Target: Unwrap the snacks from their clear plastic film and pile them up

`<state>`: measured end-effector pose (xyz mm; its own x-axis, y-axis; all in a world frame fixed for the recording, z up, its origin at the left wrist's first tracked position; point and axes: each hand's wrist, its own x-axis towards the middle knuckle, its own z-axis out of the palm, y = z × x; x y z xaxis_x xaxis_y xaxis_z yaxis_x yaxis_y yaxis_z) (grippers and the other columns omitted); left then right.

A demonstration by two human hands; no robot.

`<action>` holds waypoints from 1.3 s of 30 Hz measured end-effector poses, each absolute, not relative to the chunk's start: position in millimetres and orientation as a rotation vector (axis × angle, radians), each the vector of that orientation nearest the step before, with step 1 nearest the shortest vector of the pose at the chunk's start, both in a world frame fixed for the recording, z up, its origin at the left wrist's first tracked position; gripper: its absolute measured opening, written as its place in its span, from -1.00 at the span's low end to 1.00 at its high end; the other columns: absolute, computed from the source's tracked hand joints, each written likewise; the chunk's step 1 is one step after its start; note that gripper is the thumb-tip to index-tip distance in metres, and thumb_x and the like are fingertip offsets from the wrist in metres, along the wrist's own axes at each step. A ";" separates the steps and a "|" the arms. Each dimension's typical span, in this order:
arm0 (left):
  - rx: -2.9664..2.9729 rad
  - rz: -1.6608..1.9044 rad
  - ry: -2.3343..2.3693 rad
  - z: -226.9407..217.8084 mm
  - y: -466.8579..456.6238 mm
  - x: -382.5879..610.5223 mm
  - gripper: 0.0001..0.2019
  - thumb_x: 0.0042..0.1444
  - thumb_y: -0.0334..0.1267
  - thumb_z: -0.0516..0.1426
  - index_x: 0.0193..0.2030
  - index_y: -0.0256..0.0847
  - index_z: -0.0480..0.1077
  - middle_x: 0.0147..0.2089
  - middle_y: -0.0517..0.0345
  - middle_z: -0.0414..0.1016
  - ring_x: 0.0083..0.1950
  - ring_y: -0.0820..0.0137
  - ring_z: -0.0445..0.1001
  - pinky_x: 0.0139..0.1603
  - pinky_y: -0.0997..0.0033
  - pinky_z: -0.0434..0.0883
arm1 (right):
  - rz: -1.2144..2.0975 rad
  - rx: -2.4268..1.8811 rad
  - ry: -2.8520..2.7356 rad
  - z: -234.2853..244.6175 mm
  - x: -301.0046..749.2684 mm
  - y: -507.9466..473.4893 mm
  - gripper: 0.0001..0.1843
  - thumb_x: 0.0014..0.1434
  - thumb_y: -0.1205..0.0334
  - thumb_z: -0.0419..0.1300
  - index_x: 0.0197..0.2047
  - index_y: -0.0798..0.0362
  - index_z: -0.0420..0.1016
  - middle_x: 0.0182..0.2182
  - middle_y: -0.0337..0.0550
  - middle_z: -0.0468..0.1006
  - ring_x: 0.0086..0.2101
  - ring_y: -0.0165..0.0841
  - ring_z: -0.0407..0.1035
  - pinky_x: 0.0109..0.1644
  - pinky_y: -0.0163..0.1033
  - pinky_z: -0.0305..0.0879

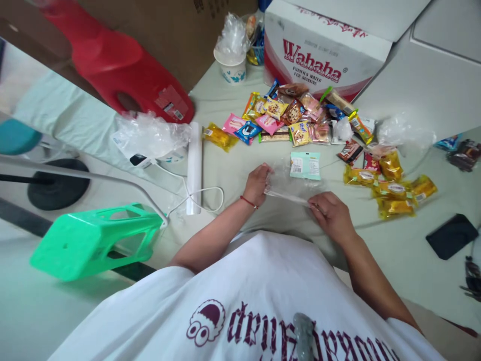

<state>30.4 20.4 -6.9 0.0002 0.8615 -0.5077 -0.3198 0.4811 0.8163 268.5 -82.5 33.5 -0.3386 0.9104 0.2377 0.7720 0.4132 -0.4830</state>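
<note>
Between my two hands a clear plastic bag (287, 186) is stretched out flat just above the cloth. My left hand (257, 184) pinches its left edge, a red string round the wrist. At the bag's near right corner, my right hand (331, 214) has its fingers closed on the plastic. A pale green snack packet (305, 165) lies at the bag's far edge, partly overlapped by the clear film or touching it; I cannot tell which. Beyond it spreads a pile of small wrapped snacks (295, 113) in yellow, pink, blue and brown.
Yellow-wrapped snacks (394, 189) and a black phone-like object (452, 236) lie to the right. Behind stand a Wahaha box (315, 62) and a paper cup (233, 70). Leftward are a white roll (194, 170), a cable, crumpled plastic bags (154, 133), a red jug (124, 65) and a green plastic basket (93, 240).
</note>
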 end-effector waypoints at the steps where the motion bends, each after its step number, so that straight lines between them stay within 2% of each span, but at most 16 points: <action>1: 0.553 1.004 1.239 -7.3 22.1 30.8 -0.61 0.30 0.07 0.18 -0.38 -0.21 0.38 -0.53 0.32 0.19 -0.61 0.57 0.05 -0.62 0.45 -0.03 | 0.321 -1.467 -2.224 36.8 273.2 -86.0 -0.80 0.40 0.25 0.15 -0.07 0.00 0.63 -0.21 -0.05 0.61 -0.16 -0.21 0.42 -0.07 -0.12 0.36; 5: 0.539 1.003 1.270 -8.1 25.1 31.0 -0.57 0.28 0.12 0.19 -0.41 -0.20 0.36 -0.51 0.30 0.20 -0.58 0.55 0.06 -0.59 0.43 -0.03 | -0.001 -1.738 -2.203 40.0 292.4 -101.4 -0.75 0.36 0.30 0.16 -0.03 -0.03 0.66 -0.15 -0.02 0.63 -0.10 -0.12 0.37 -0.02 -0.02 0.31; 8: 0.655 0.944 1.258 -8.3 20.9 26.3 -0.54 0.14 0.20 0.28 -0.37 -0.22 0.45 -0.55 0.35 0.15 -0.56 0.56 0.03 -0.55 0.45 -0.04 | -0.028 -1.865 -2.138 33.9 309.9 -114.8 -0.74 0.36 0.30 0.13 -0.07 -0.02 0.67 -0.15 -0.01 0.63 -0.10 -0.11 0.36 -0.01 -0.01 0.32; 11: 0.793 0.922 1.239 -9.5 13.8 20.7 -0.55 -0.05 0.13 0.40 -0.41 -0.24 0.45 -0.55 0.37 0.19 -0.52 0.58 0.04 -0.50 0.48 0.00 | 0.249 -1.909 -2.136 30.7 329.5 -124.4 -0.73 0.32 0.27 0.13 -0.07 -0.03 0.68 -0.09 0.01 0.63 -0.07 -0.08 0.38 0.03 0.05 0.35; 13: 0.844 0.988 1.254 -10.4 8.6 19.0 -0.60 -0.05 0.07 0.40 -0.42 -0.24 0.45 -0.52 0.35 0.25 -0.50 0.57 0.09 -0.47 0.49 0.04 | 0.484 -1.920 -1.974 35.2 337.3 -124.5 -0.74 0.27 0.18 0.19 -0.06 -0.04 0.67 -0.06 0.01 0.61 -0.09 -0.11 0.42 0.00 0.04 0.39; 16: 0.937 1.101 1.265 -10.0 -1.4 20.8 -0.70 0.04 -0.01 0.33 -0.38 -0.23 0.48 -0.54 0.37 0.20 -0.50 0.56 0.08 -0.45 0.49 0.06 | 0.747 -1.897 -1.414 51.6 326.5 -112.0 -0.74 0.22 0.03 0.29 -0.09 -0.06 0.65 -0.22 -0.11 0.57 -0.32 -0.29 0.41 -0.25 -0.15 0.40; 18: 1.027 1.159 1.270 -7.5 -9.5 23.9 -0.75 0.08 -0.05 0.30 -0.34 -0.22 0.52 -0.57 0.39 0.12 -0.51 0.55 0.04 -0.45 0.48 0.06 | 0.988 -1.769 -1.061 63.6 302.5 -97.2 -0.72 0.16 -0.03 0.36 -0.14 -0.07 0.62 -0.37 -0.22 0.49 -0.49 -0.42 0.27 -0.46 -0.29 0.25; 20: 1.119 1.199 1.279 -3.6 -17.3 27.2 -0.77 0.12 -0.06 0.29 -0.30 -0.21 0.55 -0.58 0.40 0.08 -0.51 0.54 0.03 -0.44 0.48 0.08 | 1.306 -1.604 -0.827 71.5 271.1 -81.3 -0.64 0.06 -0.10 0.43 -0.22 -0.04 0.58 -0.45 -0.27 0.42 -0.57 -0.49 0.14 -0.59 -0.36 0.03; 22: 1.196 1.205 1.300 0.7 -23.2 29.6 -0.77 0.15 -0.06 0.27 -0.28 -0.20 0.56 -0.58 0.39 0.09 -0.51 0.53 0.06 -0.42 0.47 0.11 | 1.539 -1.493 -0.686 73.5 240.0 -68.0 -0.54 0.00 -0.21 0.45 -0.29 -0.01 0.53 -0.47 -0.28 0.39 -0.59 -0.53 0.06 -0.64 -0.39 -0.12; 24: 1.237 1.194 1.326 4.2 -26.6 31.1 -0.76 0.17 -0.05 0.26 -0.28 -0.20 0.56 -0.59 0.39 0.10 -0.51 0.52 0.08 -0.42 0.47 0.12 | 1.642 -1.436 -0.644 69.3 214.6 -58.9 -0.47 -0.02 -0.29 0.43 -0.30 0.00 0.50 -0.45 -0.28 0.39 -0.59 -0.54 0.05 -0.65 -0.40 -0.16; 26: 1.243 1.159 1.337 6.2 -28.1 32.2 -0.77 0.16 -0.06 0.26 -0.30 -0.20 0.56 -0.60 0.39 0.11 -0.52 0.53 0.08 -0.43 0.47 0.11 | 1.621 -1.430 -0.721 60.4 196.9 -52.4 -0.48 -0.03 -0.27 0.44 -0.27 -0.02 0.49 -0.41 -0.28 0.42 -0.55 -0.51 0.10 -0.64 -0.40 -0.10; 29: 1.208 1.085 1.280 6.9 -29.1 34.0 -0.80 0.10 -0.09 0.28 -0.30 -0.20 0.54 -0.61 0.41 0.12 -0.54 0.54 0.08 -0.44 0.48 0.10 | 1.454 -1.458 -0.949 43.3 183.3 -42.1 -0.55 -0.05 -0.10 0.47 -0.20 -0.04 0.51 -0.36 -0.28 0.46 -0.48 -0.47 0.19 -0.56 -0.37 0.05; 31: 1.120 1.046 1.173 6.0 -29.4 35.2 -0.78 0.04 -0.10 0.31 -0.26 -0.20 0.53 -0.60 0.41 0.15 -0.55 0.54 0.10 -0.46 0.49 0.10 | 1.373 -1.467 -1.037 33.4 180.7 -34.0 -0.62 0.00 -0.03 0.42 -0.16 -0.02 0.54 -0.37 -0.27 0.48 -0.45 -0.44 0.23 -0.51 -0.35 0.10; 34: 0.875 1.017 1.029 3.4 -28.6 35.7 -0.74 0.03 -0.08 0.29 -0.21 -0.20 0.50 -0.60 0.40 0.22 -0.59 0.54 0.12 -0.51 0.49 0.09 | 1.343 -1.466 -1.066 24.8 181.6 -24.7 -0.64 0.06 0.02 0.33 -0.10 -0.01 0.59 -0.42 -0.29 0.46 -0.47 -0.44 0.22 -0.46 -0.32 0.11; 39: 0.712 1.017 1.044 -0.4 -25.2 33.7 -0.76 0.09 -0.05 0.23 -0.35 -0.21 0.46 -0.60 0.29 0.35 -0.63 0.54 0.18 -0.59 0.49 0.07 | 1.364 -1.436 -1.024 21.8 184.1 -22.7 -0.63 0.02 0.04 0.35 -0.10 -0.02 0.57 -0.49 -0.37 0.38 -0.54 -0.48 0.16 -0.48 -0.31 0.11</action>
